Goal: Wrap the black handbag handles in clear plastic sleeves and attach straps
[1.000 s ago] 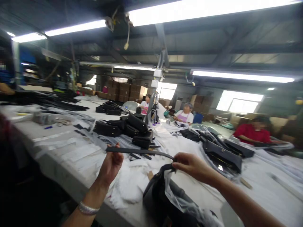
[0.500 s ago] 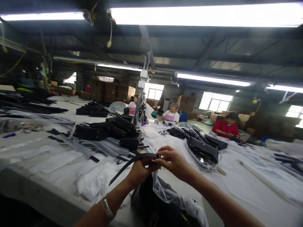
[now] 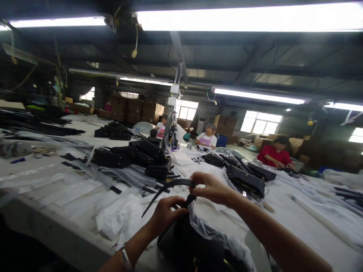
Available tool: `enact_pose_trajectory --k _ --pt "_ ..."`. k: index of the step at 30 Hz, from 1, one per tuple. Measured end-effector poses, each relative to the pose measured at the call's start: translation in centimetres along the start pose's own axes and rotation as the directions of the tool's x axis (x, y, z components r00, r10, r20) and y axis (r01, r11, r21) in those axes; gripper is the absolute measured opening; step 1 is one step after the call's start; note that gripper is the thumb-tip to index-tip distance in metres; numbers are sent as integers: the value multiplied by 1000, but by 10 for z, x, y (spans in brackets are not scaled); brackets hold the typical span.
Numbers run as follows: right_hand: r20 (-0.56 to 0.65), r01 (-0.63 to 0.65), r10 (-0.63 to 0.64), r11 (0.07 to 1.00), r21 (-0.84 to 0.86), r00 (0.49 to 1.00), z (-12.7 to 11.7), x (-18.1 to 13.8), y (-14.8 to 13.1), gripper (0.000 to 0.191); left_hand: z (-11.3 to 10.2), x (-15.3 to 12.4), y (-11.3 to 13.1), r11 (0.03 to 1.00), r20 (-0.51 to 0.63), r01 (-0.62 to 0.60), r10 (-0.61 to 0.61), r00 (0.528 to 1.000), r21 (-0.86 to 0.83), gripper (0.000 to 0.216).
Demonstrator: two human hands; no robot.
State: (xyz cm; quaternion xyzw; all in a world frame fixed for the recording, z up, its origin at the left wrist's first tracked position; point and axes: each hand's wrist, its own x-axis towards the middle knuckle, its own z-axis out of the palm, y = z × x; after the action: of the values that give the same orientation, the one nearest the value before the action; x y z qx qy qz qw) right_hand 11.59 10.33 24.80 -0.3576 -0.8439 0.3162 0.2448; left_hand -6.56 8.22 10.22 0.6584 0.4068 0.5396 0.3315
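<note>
A black handbag (image 3: 181,241) stands at the near edge in front of me, with clear plastic wrap (image 3: 210,228) along its upper right side. From its top rises a black strap (image 3: 176,182), whose free end arches over to the left and hangs down. My right hand (image 3: 210,186) pinches the strap at the top of the bend. Below it, my left hand (image 3: 167,215) is closed on the strap's lower part, close to the bag's top. The fingers partly hide the spot between the two hands.
Black bags (image 3: 136,153) lie piled to the left behind my hands. On the right rests a wrapped black bag (image 3: 245,179). White crumpled wrapping (image 3: 119,215) and strips cover the near left table. Several people (image 3: 208,138) sit at work farther back.
My right hand has lifted slightly with the strap, which now arches higher. The left hand has gone down, from near the right fingertips to the strap's lower part. The view has shifted slightly.
</note>
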Motion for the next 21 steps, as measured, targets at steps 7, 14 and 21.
enact_pose_trajectory --k 7,14,21 --pt "-189 275 -200 733 622 961 -46 39 -53 31 5 0 -3 998 -26 62 -62 998 -17 23" --pt "-286 276 -191 914 298 939 -46 23 -68 57 -2 -14 -22 965 -1 99 -102 995 -245 39" --pt "56 -37 41 997 -74 998 8 5 -30 51 4 -19 -27 934 -61 99 -127 990 -343 28"
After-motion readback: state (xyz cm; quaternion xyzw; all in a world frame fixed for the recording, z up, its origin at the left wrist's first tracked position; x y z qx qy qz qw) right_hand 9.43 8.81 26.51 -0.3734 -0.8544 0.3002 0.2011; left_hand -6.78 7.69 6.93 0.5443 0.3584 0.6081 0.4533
